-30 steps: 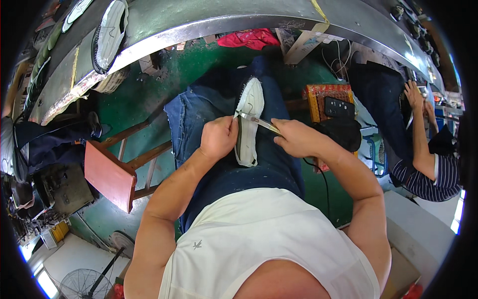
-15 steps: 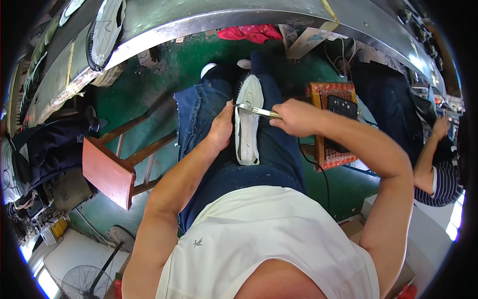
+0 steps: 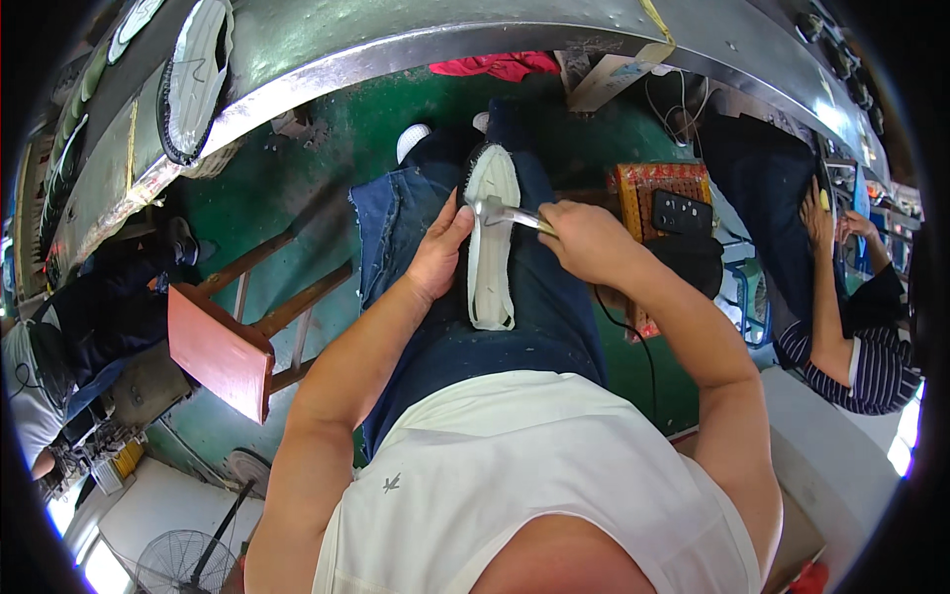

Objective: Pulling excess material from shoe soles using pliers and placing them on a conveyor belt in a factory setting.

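Observation:
A shoe [image 3: 492, 272] lies sole-up along my lap, toe pointing away, with a pale underside and a dark, stitched-looking edge at the toe. My left hand [image 3: 440, 247] grips its left side, thumb near the rim and fingers mostly hidden beneath. My right hand [image 3: 591, 241] is closed around the handle of metal pincers [image 3: 520, 218], whose silver, slightly blurred head rests at the shoe's left rim, beside my left thumb. The exact shape of the jaws cannot be made out.
A metal-edged bench [image 3: 426, 40] curves across the front, bearing another shoe [image 3: 196, 84]. At left stands a reddish stool [image 3: 220, 351]; at right, a woven-topped seat [image 3: 633, 183] holds a black device [image 3: 681, 212]. A co-worker in a striped top [image 3: 861, 371] sits at far right.
The pincers' head has turned against the shoe's left rim, and my right elbow has drawn inward. My left thumb now lies closer to the rim. The co-worker's arms at right have moved.

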